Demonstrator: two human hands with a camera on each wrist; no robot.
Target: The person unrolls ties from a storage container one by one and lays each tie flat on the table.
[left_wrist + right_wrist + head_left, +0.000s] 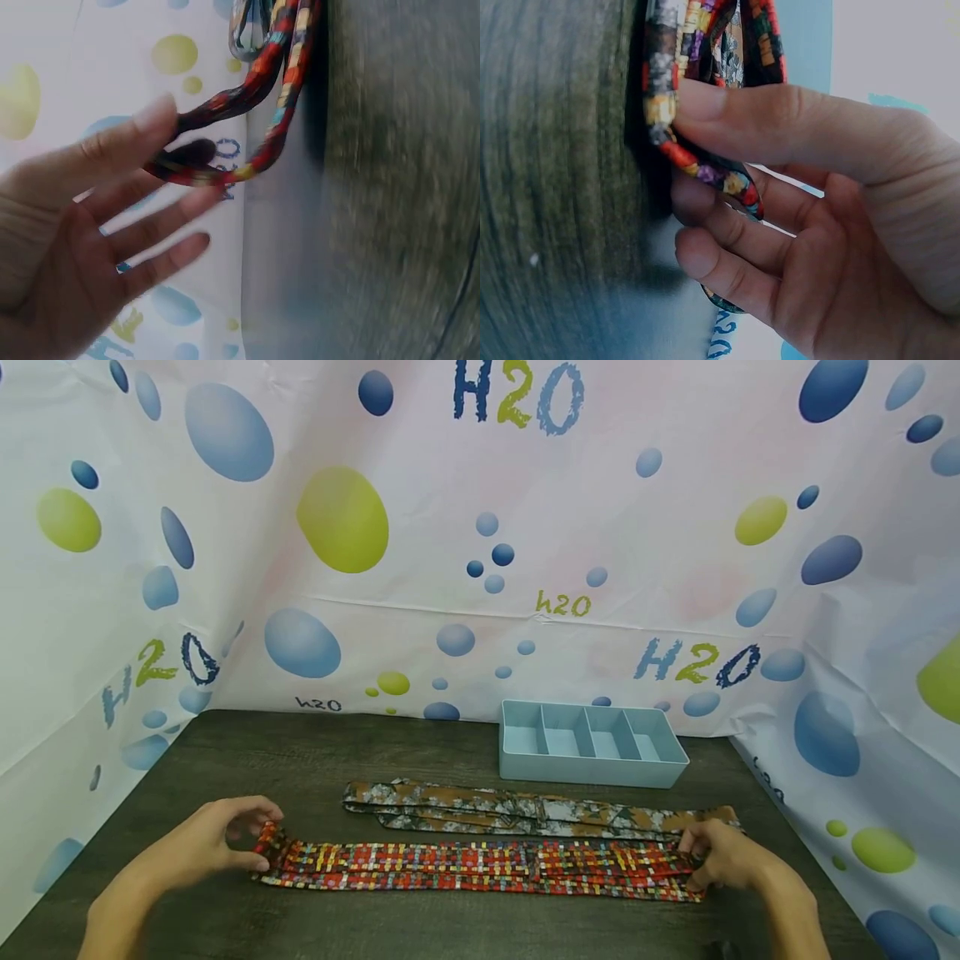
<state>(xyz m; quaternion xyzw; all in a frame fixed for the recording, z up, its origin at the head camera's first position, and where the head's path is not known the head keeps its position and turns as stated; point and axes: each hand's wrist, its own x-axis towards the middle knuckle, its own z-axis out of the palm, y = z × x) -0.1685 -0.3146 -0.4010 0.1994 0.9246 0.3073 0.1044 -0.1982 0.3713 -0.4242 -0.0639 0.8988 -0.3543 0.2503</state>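
A long folded cloth strap (pixel 420 860) with a red, yellow and black checked pattern lies across the front of the table. At its left end my left hand (pixel 217 839) curls thumb and fingers about the raised fold. The left wrist view shows the looped end (pixel 247 169) between thumb and fingers, the other fingers spread. My right hand (pixel 731 856) grips the right end, thumb on the near side and fingers behind, as the strap's edge (pixel 705 172) shows in the right wrist view. Just behind lies a second folded strap (pixel 465 802) in brown, grey and green camouflage.
A pale blue tray (pixel 592 772) with several compartments stands at the back right of the dark wooden table (pixel 262 752). White sheeting (pixel 435 468) with blue and green dots walls the back and sides. A small dark object (pixel 722 950) shows at the front edge.
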